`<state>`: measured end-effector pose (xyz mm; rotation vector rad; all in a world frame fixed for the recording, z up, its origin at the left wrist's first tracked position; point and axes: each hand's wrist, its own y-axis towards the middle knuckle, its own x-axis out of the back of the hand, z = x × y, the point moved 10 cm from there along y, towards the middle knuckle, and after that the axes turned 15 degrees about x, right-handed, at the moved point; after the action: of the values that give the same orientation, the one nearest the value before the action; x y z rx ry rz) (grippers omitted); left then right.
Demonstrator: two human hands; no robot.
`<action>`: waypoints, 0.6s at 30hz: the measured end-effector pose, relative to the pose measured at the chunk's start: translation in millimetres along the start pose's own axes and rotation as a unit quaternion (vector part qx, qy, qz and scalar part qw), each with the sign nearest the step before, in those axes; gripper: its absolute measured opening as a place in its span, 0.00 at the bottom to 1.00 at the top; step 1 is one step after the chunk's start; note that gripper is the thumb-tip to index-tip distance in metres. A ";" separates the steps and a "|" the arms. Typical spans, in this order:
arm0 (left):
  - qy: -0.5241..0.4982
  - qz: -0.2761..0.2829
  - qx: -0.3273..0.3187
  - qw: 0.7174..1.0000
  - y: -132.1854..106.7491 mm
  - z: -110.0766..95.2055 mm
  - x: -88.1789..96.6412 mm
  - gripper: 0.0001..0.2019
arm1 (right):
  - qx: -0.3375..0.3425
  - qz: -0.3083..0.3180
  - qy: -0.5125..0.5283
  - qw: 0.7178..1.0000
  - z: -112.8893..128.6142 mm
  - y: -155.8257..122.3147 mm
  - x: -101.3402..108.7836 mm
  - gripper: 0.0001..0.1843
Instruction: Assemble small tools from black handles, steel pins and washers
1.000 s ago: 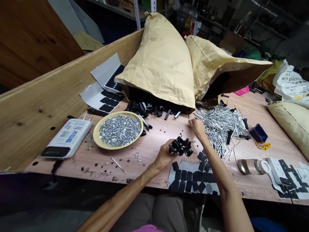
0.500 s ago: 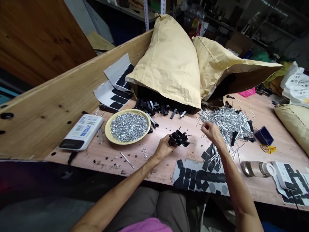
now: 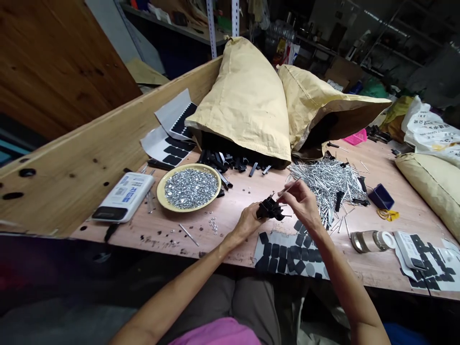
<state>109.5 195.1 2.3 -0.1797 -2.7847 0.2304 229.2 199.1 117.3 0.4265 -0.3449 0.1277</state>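
Note:
My left hand [image 3: 247, 221] is closed on a bunch of black plastic parts [image 3: 270, 209] held just above the wooden table [image 3: 237, 230]. Right beside it, my right hand [image 3: 302, 200] pinches a thin metal pin [image 3: 287, 188] whose tip points at the black bunch. A big heap of the same metal pins [image 3: 327, 181] lies just to the right of my hands. A sheet of black adhesive pads [image 3: 287, 254] lies below both hands at the table's near edge.
A yellow dish of small metal nuts [image 3: 189, 188] sits to the left, beside a white device [image 3: 124, 196]. Two tan paper sacks [image 3: 251, 103] spill black parts [image 3: 230, 163] at the back. A blue box [image 3: 382, 196], a jar [image 3: 370, 241] and more pad sheets [image 3: 427, 268] lie right.
My right hand has drawn a pin out of the heap and carried it left to the black bunch in my left hand. The left hand has stayed nearly in place.

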 end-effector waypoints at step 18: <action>0.026 0.001 -0.033 0.999 3.5 5.2 -7.6 0.11 | 0.087 0.244 -0.286 0.923 -7.6 -8.7 -44.7 0.04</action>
<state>115.1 196.7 -5.6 -0.2005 -2.7424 0.1316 191.3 192.3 91.7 0.5441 -1.0227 0.5290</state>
